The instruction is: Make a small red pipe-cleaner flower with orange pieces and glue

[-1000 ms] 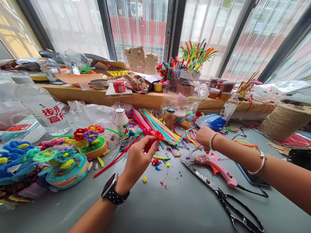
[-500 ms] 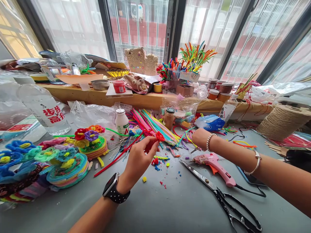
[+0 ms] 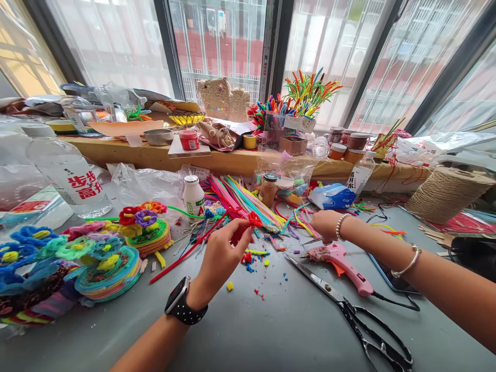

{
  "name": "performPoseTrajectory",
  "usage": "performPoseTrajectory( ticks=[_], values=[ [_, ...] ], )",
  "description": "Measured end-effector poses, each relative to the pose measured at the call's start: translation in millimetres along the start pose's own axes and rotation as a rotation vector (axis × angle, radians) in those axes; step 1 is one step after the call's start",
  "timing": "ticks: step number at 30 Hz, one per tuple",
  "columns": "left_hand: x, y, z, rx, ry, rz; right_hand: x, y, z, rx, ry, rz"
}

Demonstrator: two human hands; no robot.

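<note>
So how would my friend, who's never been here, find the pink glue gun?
Start with the grey table. On it, look between the right hand and the big black-handled scissors: the glue gun lies there. Unlike the scissors, it's pink, with an orange trigger.

Small red fuzzy pipe-cleaner flower [image 3: 254, 219]: looped petals bunched together, pinched along its left side, held up just below frame centre; underside partly hidden.
</note>
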State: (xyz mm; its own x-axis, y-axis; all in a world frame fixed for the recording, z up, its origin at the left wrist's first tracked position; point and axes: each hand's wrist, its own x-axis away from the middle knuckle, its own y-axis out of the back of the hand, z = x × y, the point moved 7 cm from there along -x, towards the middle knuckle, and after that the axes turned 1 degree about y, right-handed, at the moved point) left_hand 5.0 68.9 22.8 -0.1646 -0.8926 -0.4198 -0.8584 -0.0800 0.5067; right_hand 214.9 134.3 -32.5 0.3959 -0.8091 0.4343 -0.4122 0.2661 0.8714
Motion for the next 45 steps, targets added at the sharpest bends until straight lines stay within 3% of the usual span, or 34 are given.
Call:
performPoseTrajectory(
  ticks=[6, 14, 24, 34, 45],
  values=[
    [0.2, 0.3, 1.5, 0.004, 0.008, 0.006, 0.5, -4.7, -7.1, 0.078, 0.002, 0.138],
    [0.6, -0.8, 3.5, 0.012, 0.010, 0.005, 7.2, -20.0, -16.5, -0.009, 0.034, 0.111],
    [0.2, 1.1, 3.5, 0.007, 0.014, 0.002, 6.6, 12.8, -37.5, -0.175, -0.037, -0.057],
    [0.3, 4.4, 4.1, 0.031, 0.024, -0.018, -15.3, -29.0, -20.1, -0.220, -0.234, -0.059],
    [-0.6, 3.4, 5.0, 0.009, 0.028, -0.007, -18.6, -33.3, -25.4, -0.173, -0.281, -0.062]
  ],
)
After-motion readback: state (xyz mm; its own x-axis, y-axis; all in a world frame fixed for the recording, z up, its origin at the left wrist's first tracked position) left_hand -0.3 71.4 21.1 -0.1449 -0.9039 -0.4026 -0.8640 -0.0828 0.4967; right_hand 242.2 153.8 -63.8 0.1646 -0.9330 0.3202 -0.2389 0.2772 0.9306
